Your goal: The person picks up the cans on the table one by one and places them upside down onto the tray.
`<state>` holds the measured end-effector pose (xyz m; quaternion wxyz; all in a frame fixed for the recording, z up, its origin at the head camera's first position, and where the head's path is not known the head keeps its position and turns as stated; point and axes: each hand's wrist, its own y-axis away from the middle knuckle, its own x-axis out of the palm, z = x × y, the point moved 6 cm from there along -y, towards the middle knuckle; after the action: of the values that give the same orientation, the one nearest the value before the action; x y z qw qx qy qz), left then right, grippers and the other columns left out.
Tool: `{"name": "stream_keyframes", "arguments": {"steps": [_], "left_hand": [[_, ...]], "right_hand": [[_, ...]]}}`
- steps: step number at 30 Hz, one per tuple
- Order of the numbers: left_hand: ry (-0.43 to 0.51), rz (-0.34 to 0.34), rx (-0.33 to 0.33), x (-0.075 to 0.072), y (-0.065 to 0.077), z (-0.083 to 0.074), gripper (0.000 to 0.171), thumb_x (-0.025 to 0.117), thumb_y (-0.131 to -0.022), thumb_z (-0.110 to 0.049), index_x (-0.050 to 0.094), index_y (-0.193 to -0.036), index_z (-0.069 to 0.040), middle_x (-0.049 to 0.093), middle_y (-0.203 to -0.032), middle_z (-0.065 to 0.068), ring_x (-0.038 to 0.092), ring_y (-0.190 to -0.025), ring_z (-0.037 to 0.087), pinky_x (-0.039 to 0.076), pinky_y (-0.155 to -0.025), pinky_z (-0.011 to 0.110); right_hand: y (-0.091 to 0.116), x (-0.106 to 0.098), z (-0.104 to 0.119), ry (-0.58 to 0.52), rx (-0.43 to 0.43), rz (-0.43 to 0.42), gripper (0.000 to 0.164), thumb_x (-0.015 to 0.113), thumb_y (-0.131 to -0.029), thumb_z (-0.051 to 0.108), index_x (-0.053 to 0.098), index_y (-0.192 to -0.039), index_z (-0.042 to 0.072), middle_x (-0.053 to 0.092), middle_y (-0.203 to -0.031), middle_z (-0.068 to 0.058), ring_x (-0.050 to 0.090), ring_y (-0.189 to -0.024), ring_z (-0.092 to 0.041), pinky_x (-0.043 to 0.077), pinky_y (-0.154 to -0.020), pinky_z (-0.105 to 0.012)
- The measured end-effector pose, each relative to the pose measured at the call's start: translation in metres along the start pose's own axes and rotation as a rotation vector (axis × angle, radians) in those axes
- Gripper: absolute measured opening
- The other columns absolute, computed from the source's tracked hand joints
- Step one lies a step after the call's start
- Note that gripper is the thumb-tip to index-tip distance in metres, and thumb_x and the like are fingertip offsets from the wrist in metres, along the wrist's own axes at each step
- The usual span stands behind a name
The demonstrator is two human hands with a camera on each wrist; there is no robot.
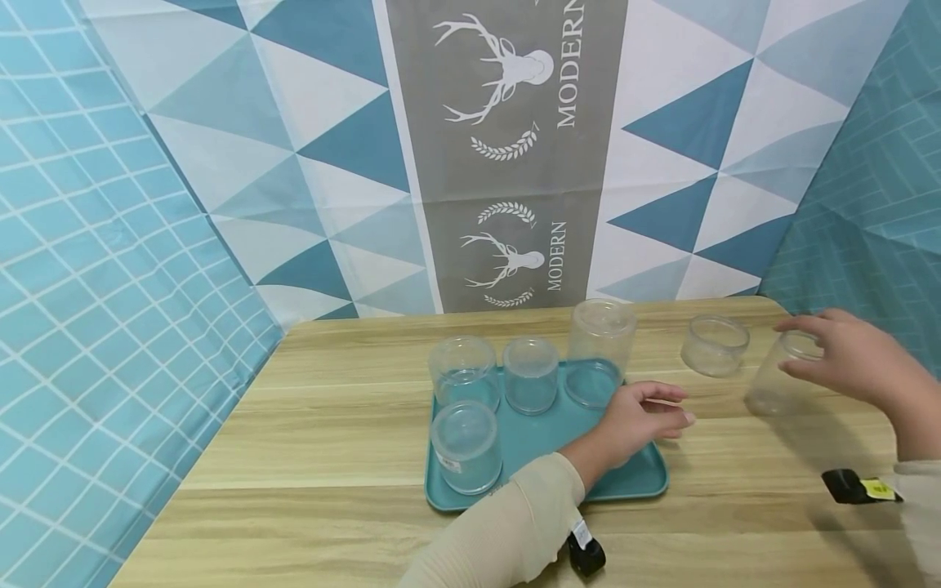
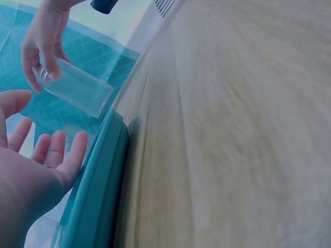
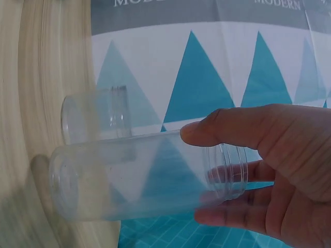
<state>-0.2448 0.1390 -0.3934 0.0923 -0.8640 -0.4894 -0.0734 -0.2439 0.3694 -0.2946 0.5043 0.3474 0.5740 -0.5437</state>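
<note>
At the right of the table, my right hand (image 1: 856,359) grips a tall clear jar (image 1: 773,380) near its rim. In the right wrist view the thumb lies on one side of the jar (image 3: 129,178) and the fingers on the other, with its threaded mouth towards the palm. The jar's base is close over the wood. My left hand (image 1: 635,420) is over the right side of a teal tray (image 1: 544,457), fingers loosely bent and nothing in them. Behind the gripped jar, a short clear jar (image 1: 715,347) stands on the table.
Several clear jars stand on the tray: a tall one (image 1: 603,339) at the back right, a small one (image 1: 531,376) in the middle, and wider ones (image 1: 466,449) along the left. Patterned cloth (image 1: 507,163) rises behind the wooden table (image 1: 316,457).
</note>
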Motion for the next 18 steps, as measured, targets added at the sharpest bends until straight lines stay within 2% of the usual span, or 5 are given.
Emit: {"name": "stream_keyframes", "arguments": {"steps": [6, 9, 13, 18], "left_hand": [[0.053, -0.006, 0.000, 0.000, 0.002, -0.001, 0.025, 0.068, -0.084, 0.009, 0.069, -0.108, 0.003, 0.069, -0.101, 0.006, 0.066, -0.079, 0.009, 0.059, -0.069, 0.033], [0.080, -0.007, -0.010, 0.000, 0.003, -0.001, 0.026, 0.067, -0.085, 0.009, 0.068, -0.110, 0.005, 0.068, -0.098, 0.000, 0.066, -0.081, 0.011, 0.059, -0.070, 0.035], [0.130, -0.019, -0.030, 0.001, 0.003, 0.000, 0.027, 0.066, -0.085, 0.010, 0.067, -0.111, 0.007, 0.068, -0.099, 0.003, 0.067, -0.081, 0.014, 0.059, -0.072, 0.038], [0.187, -0.049, -0.046, 0.000, 0.004, 0.000, 0.025, 0.066, -0.085, 0.011, 0.069, -0.108, 0.004, 0.066, -0.101, 0.010, 0.067, -0.081, 0.017, 0.059, -0.072, 0.040]], "right_hand": [[0.002, -0.004, 0.012, -0.018, -0.017, -0.012, 0.051, 0.078, -0.079, 0.018, 0.060, -0.119, -0.009, 0.049, -0.112, -0.039, 0.058, -0.086, -0.045, 0.049, -0.065, -0.060], [0.003, -0.005, 0.017, -0.036, -0.030, -0.028, 0.052, 0.079, -0.078, 0.019, 0.061, -0.118, -0.008, 0.052, -0.109, -0.036, 0.060, -0.082, -0.042, 0.050, -0.061, -0.057], [0.005, -0.005, 0.022, -0.075, -0.052, -0.043, 0.051, 0.081, -0.078, 0.019, 0.061, -0.118, -0.005, 0.054, -0.108, -0.033, 0.061, -0.083, -0.043, 0.051, -0.059, -0.054], [0.007, -0.007, 0.031, -0.114, -0.109, -0.067, 0.050, 0.082, -0.077, 0.015, 0.062, -0.120, -0.002, 0.054, -0.109, -0.030, 0.062, -0.082, -0.041, 0.053, -0.057, -0.050]]}}
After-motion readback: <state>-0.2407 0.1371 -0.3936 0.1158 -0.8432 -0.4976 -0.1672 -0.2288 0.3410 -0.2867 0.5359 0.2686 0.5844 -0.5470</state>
